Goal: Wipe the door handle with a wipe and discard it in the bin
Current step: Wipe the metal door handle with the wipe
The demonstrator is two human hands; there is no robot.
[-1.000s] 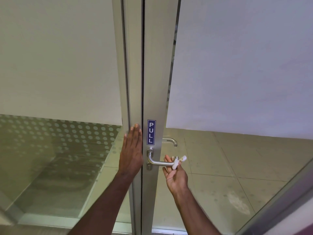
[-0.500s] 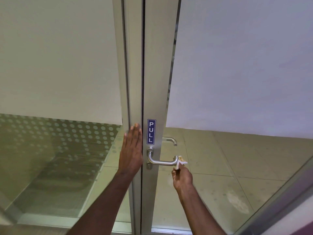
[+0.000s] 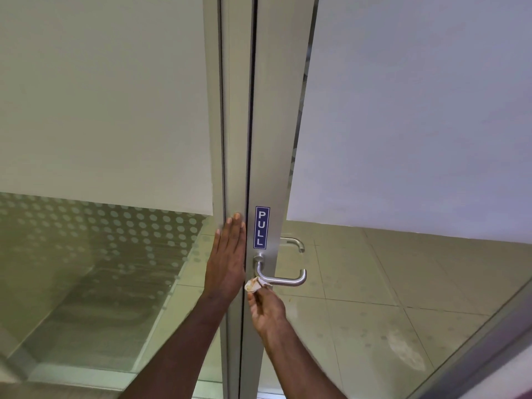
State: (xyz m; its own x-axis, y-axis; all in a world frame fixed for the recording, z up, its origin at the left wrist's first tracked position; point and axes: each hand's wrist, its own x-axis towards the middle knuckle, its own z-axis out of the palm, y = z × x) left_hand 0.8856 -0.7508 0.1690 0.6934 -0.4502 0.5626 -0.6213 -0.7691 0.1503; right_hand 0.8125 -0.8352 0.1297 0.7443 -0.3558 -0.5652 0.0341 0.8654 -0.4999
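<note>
Head view, right hand: the right hand (image 3: 266,308) reaches up from below with its fingers pinched together on a crumpled wipe (image 3: 254,284); the wad shows brownish staining; it is pressed to the near, inner end of the lever door handle (image 3: 280,276), just under the bend by the spindle
Head view, left hand: the left hand (image 3: 227,257) lies flat and spread, fingers together and pointing up, palm against the aluminium door frame (image 3: 234,139) beside the dark gap between the two leaves; it grips nothing; I judge it a brace for the door
Head view, handle: brushed metal, fixed to the stile (image 3: 273,125) just under the blue PULL sign (image 3: 261,227); its bar runs rightward to a rounded free end; a second handle (image 3: 293,243) shows through the glass on the far side
Progress: wiping is under way, with the wipe at the spindle end; whether the rest of the bar has been covered cannot be told; the stains suggest some dirt already lifted; discarding is still to do; no bin is in view
Edges: the wipe sits close to the stile and the leaf gap, a tight corner for fingers; the left palm is just beside that gap
Open room: right of the handle the glass panel (image 3: 374,298) is bare; the bar is free for a sweep outward; space below it is clear for the hand to withdraw
</note>
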